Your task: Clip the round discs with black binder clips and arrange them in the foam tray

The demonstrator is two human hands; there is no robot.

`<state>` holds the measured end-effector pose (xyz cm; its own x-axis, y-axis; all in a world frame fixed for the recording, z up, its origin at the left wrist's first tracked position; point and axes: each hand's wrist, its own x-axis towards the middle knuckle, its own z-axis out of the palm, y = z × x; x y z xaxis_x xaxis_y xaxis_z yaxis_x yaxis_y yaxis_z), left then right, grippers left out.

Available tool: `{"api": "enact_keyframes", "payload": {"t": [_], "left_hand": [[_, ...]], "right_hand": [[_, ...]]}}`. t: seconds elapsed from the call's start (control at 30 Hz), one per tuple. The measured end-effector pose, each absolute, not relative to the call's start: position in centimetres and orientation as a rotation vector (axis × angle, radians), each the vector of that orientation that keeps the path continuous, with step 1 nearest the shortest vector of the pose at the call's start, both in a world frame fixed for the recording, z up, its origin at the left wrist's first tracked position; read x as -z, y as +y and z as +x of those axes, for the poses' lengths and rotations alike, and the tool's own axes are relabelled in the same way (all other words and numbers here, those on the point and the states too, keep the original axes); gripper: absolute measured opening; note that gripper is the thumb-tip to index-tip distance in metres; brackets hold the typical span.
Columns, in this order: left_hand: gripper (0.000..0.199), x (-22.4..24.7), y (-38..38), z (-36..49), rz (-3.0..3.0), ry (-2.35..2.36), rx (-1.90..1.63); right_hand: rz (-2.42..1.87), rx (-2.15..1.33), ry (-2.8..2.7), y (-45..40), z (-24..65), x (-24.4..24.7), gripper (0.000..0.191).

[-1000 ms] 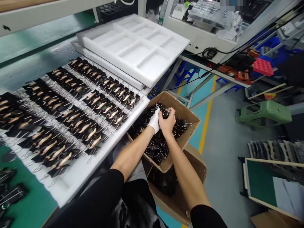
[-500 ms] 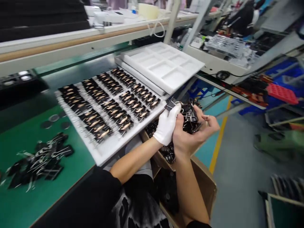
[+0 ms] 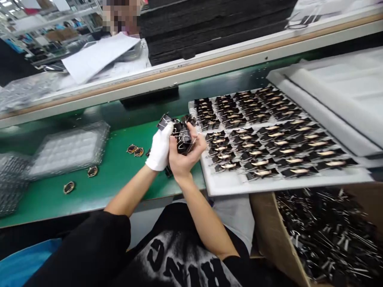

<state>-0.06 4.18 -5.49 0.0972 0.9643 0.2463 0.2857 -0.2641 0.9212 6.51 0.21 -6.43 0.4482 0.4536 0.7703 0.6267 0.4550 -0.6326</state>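
Together my two hands hold a clump of black binder clips (image 3: 184, 137) with silver wire handles, above the green tabletop. My left hand (image 3: 160, 147), in a white glove, closes on the clump's left side. From the right, my bare right hand (image 3: 187, 155) cups the same clips, its fingers curled around them. Parts of more dark clips show just under the hands, mostly hidden. Right beside them lies a white foam tray (image 3: 215, 187) with rows of black binder clips (image 3: 257, 163), each row showing small tan pieces.
An open cardboard box (image 3: 287, 239) full of loose binder clips stands at lower right. White trays (image 3: 341, 91) are stacked at the right. Several small round parts (image 3: 69, 187) and a clear plastic tray (image 3: 68, 149) lie on the green table (image 3: 116, 187). A shelf edge (image 3: 221, 59) runs behind.
My hands have carried the clump of clips from over the cardboard box to the green table, left of the foam tray. The view has turned left.
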Motion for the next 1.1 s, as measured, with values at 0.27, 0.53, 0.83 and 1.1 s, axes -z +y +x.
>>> {"api": "enact_keyframes", "payload": {"t": [0.27, 0.53, 0.83, 1.1], "left_hand": [[0.059, 8.1, 8.0, -7.8, 2.009, 1.171, -0.936], [0.050, 7.4, 8.5, -11.3, 2.363, 0.941, -0.576], [0.062, 3.8, 11.9, -15.8, 2.091, 1.168, -0.383], [0.068, 9.9, 16.4, -16.6, 2.050, 1.952, -0.325]], "right_hand": [[-1.290, -0.008, -1.480, 0.5, 4.8, 11.8, 0.035], [-1.448, 0.250, -1.707, -1.6, 7.1, 11.3, 0.025], [-1.290, -0.052, -1.522, -1.7, 9.2, 11.0, 0.010], [-1.266, 0.003, -1.548, -1.8, 9.2, 11.3, 0.016]]}}
